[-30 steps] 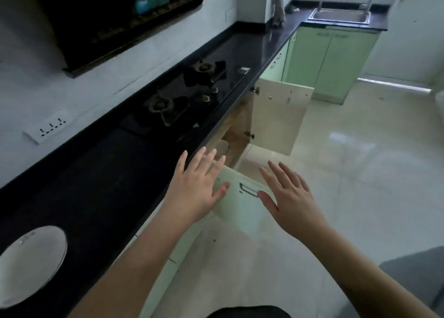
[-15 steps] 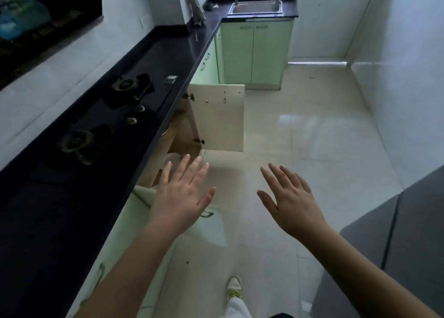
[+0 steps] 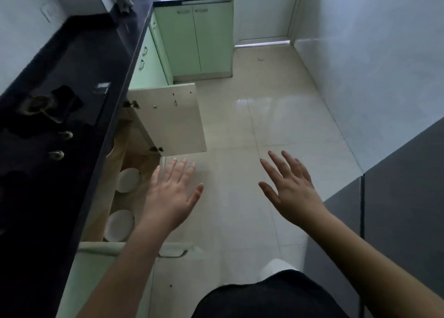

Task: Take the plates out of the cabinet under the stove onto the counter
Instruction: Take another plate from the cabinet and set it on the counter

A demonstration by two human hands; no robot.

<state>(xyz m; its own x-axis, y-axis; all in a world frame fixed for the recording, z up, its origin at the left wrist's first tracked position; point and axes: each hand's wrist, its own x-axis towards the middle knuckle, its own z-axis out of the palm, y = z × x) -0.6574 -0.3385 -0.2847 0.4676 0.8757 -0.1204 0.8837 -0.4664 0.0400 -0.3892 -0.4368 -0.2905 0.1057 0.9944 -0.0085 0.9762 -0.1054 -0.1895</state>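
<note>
A: Start at the left. What is on that side?

B: The counter (image 3: 72,60), dark, with the stove (image 3: 45,115) set into it. Under it the cabinet (image 3: 125,173) stands open, its far door (image 3: 173,120) swung out over the floor (image 3: 276,115) and a near door (image 3: 134,248) by the person's arm.

A: And the plates?

B: Two show on the cabinet floor: a far plate (image 3: 129,180) and a near plate (image 3: 120,225), apart from each other, both partly hidden by the counter's edge.

A: Are the hands on them?

B: No. The left hand (image 3: 171,195) hovers just beside the opening, fingers straight and spread, holding nothing. The right hand (image 3: 292,187) is farther right over the floor, also spread and empty.

A: How would they handle?

B: They look white and glazed, so probably stiff, smooth, rather slippery and breakable. I would pinch the rim, thumb on top and fingers beneath, and lift clear of the counter's edge. Weight looks modest; one at a time seems safe.
</note>
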